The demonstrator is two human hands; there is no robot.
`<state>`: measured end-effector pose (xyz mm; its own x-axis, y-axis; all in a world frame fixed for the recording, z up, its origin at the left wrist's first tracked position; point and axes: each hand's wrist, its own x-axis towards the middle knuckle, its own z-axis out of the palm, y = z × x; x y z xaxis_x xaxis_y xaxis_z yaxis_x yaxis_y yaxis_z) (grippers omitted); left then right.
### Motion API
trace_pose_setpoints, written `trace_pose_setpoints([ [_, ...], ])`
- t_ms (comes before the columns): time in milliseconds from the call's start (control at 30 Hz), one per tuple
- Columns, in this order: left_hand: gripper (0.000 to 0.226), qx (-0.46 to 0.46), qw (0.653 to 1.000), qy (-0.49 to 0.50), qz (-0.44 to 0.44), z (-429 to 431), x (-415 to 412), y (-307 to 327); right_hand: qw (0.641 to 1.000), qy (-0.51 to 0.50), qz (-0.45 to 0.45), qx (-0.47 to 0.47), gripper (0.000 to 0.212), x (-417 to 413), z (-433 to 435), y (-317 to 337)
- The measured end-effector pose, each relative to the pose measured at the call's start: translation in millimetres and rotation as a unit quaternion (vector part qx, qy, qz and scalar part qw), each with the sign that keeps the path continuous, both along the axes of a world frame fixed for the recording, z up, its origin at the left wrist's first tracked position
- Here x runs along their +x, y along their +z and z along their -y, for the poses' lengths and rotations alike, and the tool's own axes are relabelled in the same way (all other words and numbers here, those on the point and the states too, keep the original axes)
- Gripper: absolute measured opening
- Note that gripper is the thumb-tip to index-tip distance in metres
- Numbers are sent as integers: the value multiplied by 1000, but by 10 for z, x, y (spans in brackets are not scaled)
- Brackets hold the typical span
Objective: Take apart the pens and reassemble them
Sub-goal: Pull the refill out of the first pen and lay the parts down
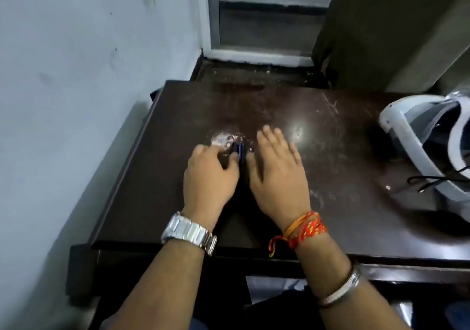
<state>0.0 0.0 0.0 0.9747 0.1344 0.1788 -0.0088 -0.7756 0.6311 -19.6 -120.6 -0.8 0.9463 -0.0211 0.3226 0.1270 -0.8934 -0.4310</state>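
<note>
The left hand (211,174) has its fingers curled and its thumb against the dark blue pens (239,151) on the counter (343,202). Blur hides whether it grips them. The right hand (278,177) lies flat just beside them, fingers straight. A white headset (412,136) sits farther right.

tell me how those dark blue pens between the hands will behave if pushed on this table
The dark blue pens look slim and rounded, so they would probably roll sideways on the glossy table. They seem small next to the left hand and right hand, so likely light and stiff. Blur hides finer detail.
</note>
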Motion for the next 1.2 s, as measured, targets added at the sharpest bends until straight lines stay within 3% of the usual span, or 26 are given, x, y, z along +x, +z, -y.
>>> trace_pose_setpoints([
  [167,23,-73,991,43,-99,28,110,20,993,-25,84,83,16,49,49,70],
  [367,21,-68,986,60,-141,106,147,65,987,-40,109,115,11,39,39,60],
  [533,23,-63,987,68,-133,124,126,74,989,-60,4,133,16,84,94,6],
  [700,34,-94,991,71,-64,113,121,72,978,-51,-15,203,14,82,3,-6],
  [800,34,-132,988,49,-55,128,72,63,942,-56,-57,326,14,131,-68,-37],
  [933,25,-172,982,29,-66,150,21,11,847,-36,-152,507,33,227,-159,-74],
  [1033,18,-202,977,8,-73,188,-48,-17,796,-19,-179,577,25,273,-196,-75],
  [1200,21,-190,980,-32,-45,192,-112,-54,785,-5,-184,592,26,287,-191,-53],
])
